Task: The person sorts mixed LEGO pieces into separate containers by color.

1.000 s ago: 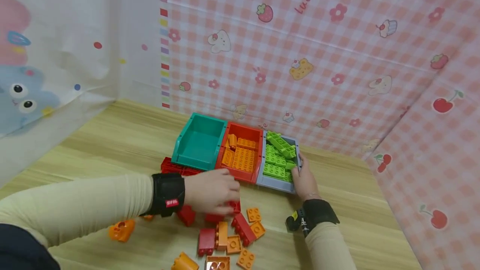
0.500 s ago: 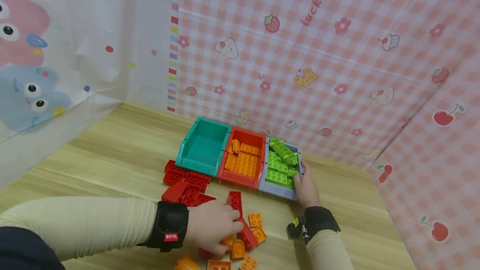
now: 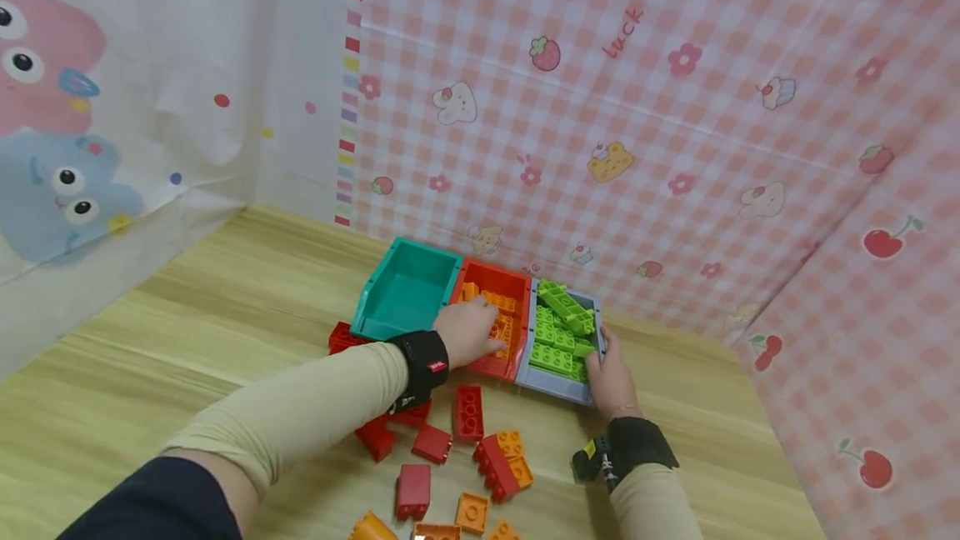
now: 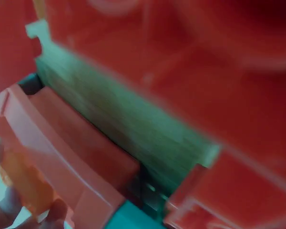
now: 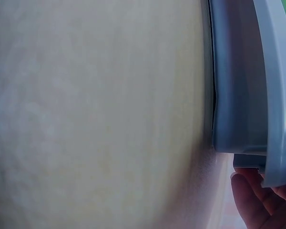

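Observation:
My left hand (image 3: 465,330) is over the red bin (image 3: 498,272) and reaches down into it. In the left wrist view its fingers (image 4: 8,208) pinch an orange brick (image 4: 29,183) beside the bin's wall. Orange bricks (image 3: 501,302) lie in this bin, partly hidden by the hand. At the right, my right hand (image 3: 615,380) grips the side wall of the grey-blue bin (image 3: 557,385), which holds lime green bricks (image 3: 555,332). The right wrist view has its fingers (image 5: 251,202) at the edge of that bin (image 5: 243,86).
An empty teal bin (image 3: 408,290) adjoins the red one on the left. Loose red bricks (image 3: 468,413) and orange bricks (image 3: 472,512) are scattered over the wooden table (image 3: 187,315) in front. A checked curtain (image 3: 637,215) hangs behind the bins.
My left hand has gone from the loose bricks up to the red bin, and an orange brick has left the table with it. The right hand stays on the grey-blue bin.

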{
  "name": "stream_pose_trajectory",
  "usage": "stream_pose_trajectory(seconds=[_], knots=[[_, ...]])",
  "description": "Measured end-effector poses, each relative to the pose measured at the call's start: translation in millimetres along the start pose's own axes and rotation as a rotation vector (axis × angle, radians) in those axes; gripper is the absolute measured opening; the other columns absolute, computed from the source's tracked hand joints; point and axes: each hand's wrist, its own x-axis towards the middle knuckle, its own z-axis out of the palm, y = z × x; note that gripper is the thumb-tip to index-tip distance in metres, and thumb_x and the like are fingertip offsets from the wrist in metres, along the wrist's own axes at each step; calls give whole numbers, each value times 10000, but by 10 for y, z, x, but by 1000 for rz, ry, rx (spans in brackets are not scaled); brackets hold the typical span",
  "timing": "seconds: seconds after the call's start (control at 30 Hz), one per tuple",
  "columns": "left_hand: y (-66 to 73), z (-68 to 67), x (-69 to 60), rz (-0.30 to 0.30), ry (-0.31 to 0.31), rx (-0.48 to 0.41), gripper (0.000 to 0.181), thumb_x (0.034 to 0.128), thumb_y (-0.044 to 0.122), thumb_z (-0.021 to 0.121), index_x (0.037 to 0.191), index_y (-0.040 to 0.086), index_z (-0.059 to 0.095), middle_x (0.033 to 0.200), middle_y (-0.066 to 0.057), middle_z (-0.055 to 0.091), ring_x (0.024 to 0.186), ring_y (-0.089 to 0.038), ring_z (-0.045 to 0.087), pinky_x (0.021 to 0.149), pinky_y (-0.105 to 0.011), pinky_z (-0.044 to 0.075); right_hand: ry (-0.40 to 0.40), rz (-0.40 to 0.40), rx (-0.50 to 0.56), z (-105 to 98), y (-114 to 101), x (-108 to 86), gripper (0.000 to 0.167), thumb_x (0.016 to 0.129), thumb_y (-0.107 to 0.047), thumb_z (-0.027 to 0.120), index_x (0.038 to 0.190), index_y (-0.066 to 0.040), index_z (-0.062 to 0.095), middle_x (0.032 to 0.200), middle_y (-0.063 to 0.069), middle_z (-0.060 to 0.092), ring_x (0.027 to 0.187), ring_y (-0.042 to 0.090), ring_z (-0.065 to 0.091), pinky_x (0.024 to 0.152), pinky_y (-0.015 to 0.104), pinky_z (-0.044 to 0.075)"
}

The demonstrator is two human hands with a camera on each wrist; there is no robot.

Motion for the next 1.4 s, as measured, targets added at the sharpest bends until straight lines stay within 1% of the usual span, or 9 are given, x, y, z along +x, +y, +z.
stream_pose_trajectory(seconds=[0.17, 0.47, 0.63, 0.73, 0.83, 0.93, 1.03, 1.2, 1.4], knots=[[-8, 108, 60, 33, -78, 27, 474, 805, 472, 687, 1071, 83, 640, 931, -61, 625, 748, -192, 612, 626, -340, 508, -1, -13, 16, 41, -8, -8, 567, 961, -193, 308, 1487, -110, 112, 1365, 270, 388, 1019, 327, 444, 862, 466, 355], [-73, 27, 64, 88, -203, -31, 426, 880, 259, 620, 1242, 61, 516, 874, -48, 637, 716, -161, 586, 682, -323, 485, -11, 8, 5, 21, 17, 30, 574, 965, -187, 302, 1491, -129, 81, 1388, 245, 366, 1040, 317, 426, 876, 463, 347], [-37, -14, 63, 69, -305, -33, 475, 913, 255, 585, 1339, 75, 474, 1173, -92, 609, 1003, -199, 591, 888, -357, 451, -19, 22, 11, 31, 45, 16, 577, 965, -186, 303, 1493, -127, 77, 1416, 242, 338, 1067, 309, 421, 901, 462, 343], [15, -21, 3, 203, -184, 32, 401, 914, 234, 580, 1280, 77, 538, 1270, -97, 544, 1139, -230, 520, 962, -360, 401, -23, 23, 13, 32, 48, 15, 576, 967, -187, 299, 1494, -130, 73, 1401, 244, 351, 1050, 315, 424, 882, 462, 345], [150, -84, -139, 419, -6, 118, 261, 905, 235, 594, 1131, 108, 620, 1112, -51, 590, 1025, -185, 549, 875, -298, 442, -25, 9, 15, 25, 47, 27, 575, 968, -189, 299, 1493, -122, 74, 1396, 252, 355, 1043, 321, 429, 875, 463, 345], [361, -150, -298, 565, -7, 181, 208, 904, 326, 595, 1031, 169, 643, 903, 47, 606, 838, -103, 564, 701, -239, 452, -17, -7, 13, 8, 44, 35, 575, 964, -187, 301, 1490, -104, 85, 1400, 262, 350, 1052, 323, 432, 892, 470, 346], [568, -141, -425, 550, -141, 214, 273, 881, 444, 590, 1017, 216, 651, 834, 89, 619, 778, -74, 578, 613, -242, 436, -9, -6, 10, -8, 34, 36, 575, 959, -187, 301, 1488, -97, 94, 1411, 266, 337, 1073, 323, 429, 924, 480, 338], [752, -53, -511, 420, -319, 230, 183, 823, 425, 651, 896, 257, 647, 719, 109, 579, 652, -56, 537, 523, -286, 415, -18, 3, 13, -2, 6, 26, 575, 960, -176, 308, 1486, -87, 95, 1422, 262, 322, 1104, 323, 419, 942, 485, 329], [804, 13, -490, 339, -398, 217, 189, 782, 385, 711, 725, 226, 624, 655, 85, 539, 586, -68, 481, 479, -296, 408, -26, 17, 11, 15, 11, 13, 575, 959, -183, 303, 1486, -97, 90, 1411, 256, 339, 1084, 322, 422, 947, 485, 329]])
